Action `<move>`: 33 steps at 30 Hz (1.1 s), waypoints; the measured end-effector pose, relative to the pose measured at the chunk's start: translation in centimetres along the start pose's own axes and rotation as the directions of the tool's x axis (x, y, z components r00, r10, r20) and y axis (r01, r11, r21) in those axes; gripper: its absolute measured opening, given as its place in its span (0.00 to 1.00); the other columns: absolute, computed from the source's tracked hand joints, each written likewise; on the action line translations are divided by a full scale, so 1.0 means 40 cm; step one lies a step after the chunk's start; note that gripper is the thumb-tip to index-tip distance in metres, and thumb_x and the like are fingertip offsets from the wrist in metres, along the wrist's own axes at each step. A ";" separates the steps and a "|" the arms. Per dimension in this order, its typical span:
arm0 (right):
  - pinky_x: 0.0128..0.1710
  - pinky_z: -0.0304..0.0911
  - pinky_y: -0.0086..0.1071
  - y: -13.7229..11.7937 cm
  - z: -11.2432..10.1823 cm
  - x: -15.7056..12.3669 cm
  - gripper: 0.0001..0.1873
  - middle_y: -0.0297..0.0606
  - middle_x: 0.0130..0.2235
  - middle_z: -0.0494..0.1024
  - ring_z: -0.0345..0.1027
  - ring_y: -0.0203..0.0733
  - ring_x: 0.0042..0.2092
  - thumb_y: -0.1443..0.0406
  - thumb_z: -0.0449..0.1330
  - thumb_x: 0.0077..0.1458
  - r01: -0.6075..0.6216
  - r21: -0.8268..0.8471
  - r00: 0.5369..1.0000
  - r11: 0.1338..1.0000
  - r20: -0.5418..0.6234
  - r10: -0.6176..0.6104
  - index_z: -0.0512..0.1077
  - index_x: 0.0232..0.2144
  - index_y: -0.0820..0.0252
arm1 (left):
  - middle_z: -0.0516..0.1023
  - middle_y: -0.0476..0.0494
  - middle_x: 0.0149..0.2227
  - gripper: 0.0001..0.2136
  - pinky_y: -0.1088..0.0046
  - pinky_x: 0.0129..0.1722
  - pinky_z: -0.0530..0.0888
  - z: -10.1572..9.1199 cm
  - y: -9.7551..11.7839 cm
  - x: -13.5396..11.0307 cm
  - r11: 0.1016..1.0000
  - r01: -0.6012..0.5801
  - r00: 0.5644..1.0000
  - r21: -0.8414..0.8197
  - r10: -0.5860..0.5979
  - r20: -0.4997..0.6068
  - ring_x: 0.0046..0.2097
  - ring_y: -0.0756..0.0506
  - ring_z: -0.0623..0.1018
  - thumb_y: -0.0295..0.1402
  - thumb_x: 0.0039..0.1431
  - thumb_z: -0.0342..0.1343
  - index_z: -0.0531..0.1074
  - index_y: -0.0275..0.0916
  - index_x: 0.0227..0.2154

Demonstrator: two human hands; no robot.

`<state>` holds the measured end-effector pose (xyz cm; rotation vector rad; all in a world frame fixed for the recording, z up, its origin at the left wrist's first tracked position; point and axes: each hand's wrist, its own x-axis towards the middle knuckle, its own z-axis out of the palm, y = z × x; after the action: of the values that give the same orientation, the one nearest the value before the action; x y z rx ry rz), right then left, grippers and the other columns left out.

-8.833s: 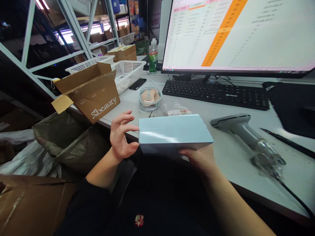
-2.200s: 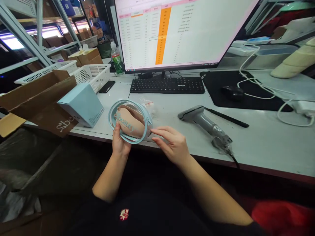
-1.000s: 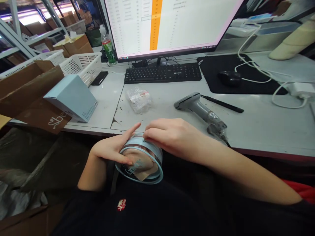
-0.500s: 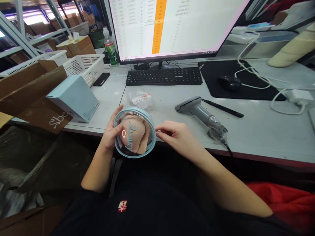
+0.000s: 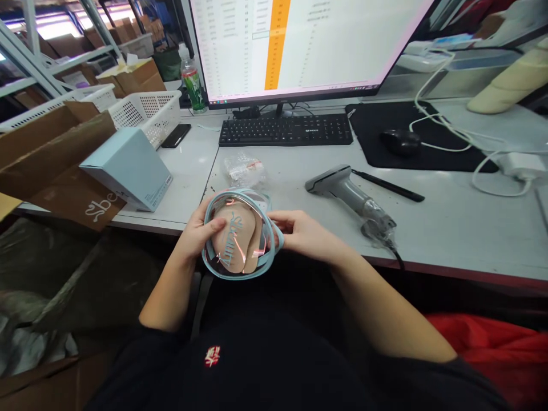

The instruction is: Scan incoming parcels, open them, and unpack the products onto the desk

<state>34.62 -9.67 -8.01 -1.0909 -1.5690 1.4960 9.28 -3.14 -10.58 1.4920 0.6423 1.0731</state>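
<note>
A round clear pouch point(image 5: 232, 240) with light blue trim and blue lettering is held over the desk's front edge. Beige cup-shaped pads point(image 5: 252, 258) show through its clear face. My left hand point(image 5: 200, 231) grips the left side, thumb on the face and the other fingers hidden behind. At the right side, my right hand point(image 5: 295, 233) has its fingers closed on the blue rim, with the fingertips partly hidden. The rim stands apart from the face there, and a small white patch shows at the upper right.
A crumpled clear plastic bag point(image 5: 245, 170) lies just beyond the pouch. To the right are a barcode scanner point(image 5: 349, 191) and a black pen-like stick point(image 5: 389, 185). A light blue box point(image 5: 128, 165) leans by an open brown carton point(image 5: 64, 165). The keyboard point(image 5: 286, 130) sits below the monitor point(image 5: 334, 45).
My right hand has moved in from beside the pouch and taken hold of its right rim, which now stands out to the right. The pouch has turned slightly.
</note>
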 end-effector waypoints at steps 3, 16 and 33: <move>0.35 0.71 0.32 0.004 -0.020 0.014 0.24 0.36 0.35 0.80 0.73 0.42 0.36 0.52 0.73 0.47 -0.037 -0.034 0.990 0.999 0.138 0.042 0.80 0.42 0.62 | 0.73 0.42 0.62 0.26 0.57 0.68 0.64 0.003 0.027 -0.003 0.988 -0.071 0.990 0.138 0.052 0.133 0.64 0.34 0.70 0.42 0.60 0.66 0.72 0.47 0.60; 0.33 0.68 0.35 0.000 0.014 0.015 0.24 0.35 0.27 0.75 0.69 0.41 0.30 0.44 0.66 0.54 0.200 -0.142 0.836 0.969 -0.491 -0.244 0.74 0.26 0.59 | 0.80 0.41 0.52 0.25 0.55 0.60 0.73 0.018 0.012 0.017 0.991 -0.065 0.986 -0.114 0.046 -0.159 0.55 0.34 0.78 0.47 0.52 0.71 0.77 0.46 0.52; 0.44 0.76 0.42 0.091 -0.138 0.009 0.18 0.41 0.54 0.79 0.70 0.53 0.59 0.47 0.64 0.58 0.500 0.134 0.530 0.856 -0.828 -0.180 0.76 0.44 0.47 | 0.73 0.37 0.61 0.32 0.49 0.67 0.67 -0.174 -0.013 0.099 0.951 0.034 0.947 -0.307 -0.128 -0.293 0.66 0.30 0.68 0.47 0.49 0.68 0.72 0.42 0.56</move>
<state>39.88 -7.21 -11.15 -0.9416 -0.7475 0.7582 4.95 3.61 -10.35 1.0360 0.7169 1.2911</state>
